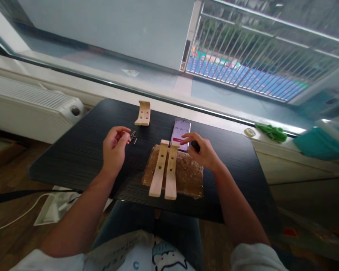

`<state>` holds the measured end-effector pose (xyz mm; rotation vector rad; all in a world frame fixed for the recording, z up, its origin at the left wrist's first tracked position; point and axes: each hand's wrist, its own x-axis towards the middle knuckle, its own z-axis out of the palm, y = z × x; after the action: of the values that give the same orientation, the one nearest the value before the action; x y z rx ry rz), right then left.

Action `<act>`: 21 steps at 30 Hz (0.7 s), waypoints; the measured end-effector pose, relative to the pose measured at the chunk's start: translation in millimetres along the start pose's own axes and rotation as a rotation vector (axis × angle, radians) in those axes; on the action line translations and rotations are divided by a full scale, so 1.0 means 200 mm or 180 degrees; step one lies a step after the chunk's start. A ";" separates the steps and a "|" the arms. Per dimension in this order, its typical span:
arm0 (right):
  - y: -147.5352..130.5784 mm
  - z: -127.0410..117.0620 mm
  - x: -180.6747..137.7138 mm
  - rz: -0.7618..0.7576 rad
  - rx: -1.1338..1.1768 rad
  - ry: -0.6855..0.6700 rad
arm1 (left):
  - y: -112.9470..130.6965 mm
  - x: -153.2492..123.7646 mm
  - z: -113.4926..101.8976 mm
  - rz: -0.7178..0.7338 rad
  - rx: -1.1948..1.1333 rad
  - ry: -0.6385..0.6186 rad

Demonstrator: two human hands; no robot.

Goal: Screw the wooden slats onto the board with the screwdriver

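Pieces of pale curved wood with drilled holes (pixel 158 173), two, lie side by side across a brown, glossy-wrapped block (pixel 189 175) on the black wood-grain table (pixel 81 156). Left hand (pixel 114 149): we see thumb and fingertips drawn together just beside small metal screws (pixel 135 141); cannot tell whether they grasp one. Right hand (pixel 205 153): we note fingers curled around a black rounded object (pixel 196 146), index finger reaching over the lit rectangular phone (pixel 182 128)

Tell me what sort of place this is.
Probably an indoor room in a home or office, beside a large glass window: a white ribbed radiator stands left of the black wood-grain table, and a grey metal-barred railing shows outside.
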<state>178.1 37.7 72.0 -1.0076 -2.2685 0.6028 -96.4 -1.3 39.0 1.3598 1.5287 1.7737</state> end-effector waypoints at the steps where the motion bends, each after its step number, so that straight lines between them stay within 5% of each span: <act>1: 0.00 -0.01 0.00 -0.0015 -0.0009 0.0098 | -0.02 0.03 -0.02 -0.0037 -0.0123 0.0169; 4: 0.00 -0.04 0.00 -0.0034 0.0004 0.0326 | -0.09 0.13 -0.07 -0.0155 -0.0177 0.0499; 7: 0.00 -0.07 0.00 -0.0003 0.0084 0.0579 | -0.14 0.22 -0.13 -0.0054 0.0270 0.0381; 9: 0.00 -0.09 -0.01 0.0049 0.0124 0.0779 | -0.16 0.27 -0.16 0.0138 0.0983 -0.0196; 14: -0.02 -0.11 -0.07 0.0178 0.0576 0.1166 | -0.19 0.34 -0.18 0.0507 0.1369 -0.1143; 21: -0.04 -0.06 -0.13 0.0368 0.1713 0.1806 | -0.24 0.31 -0.21 0.0917 0.1879 -0.1779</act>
<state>196.9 14.1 77.8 -0.8919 -1.4536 0.7998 -173.3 43.3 22.5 2.2189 1.6325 0.9394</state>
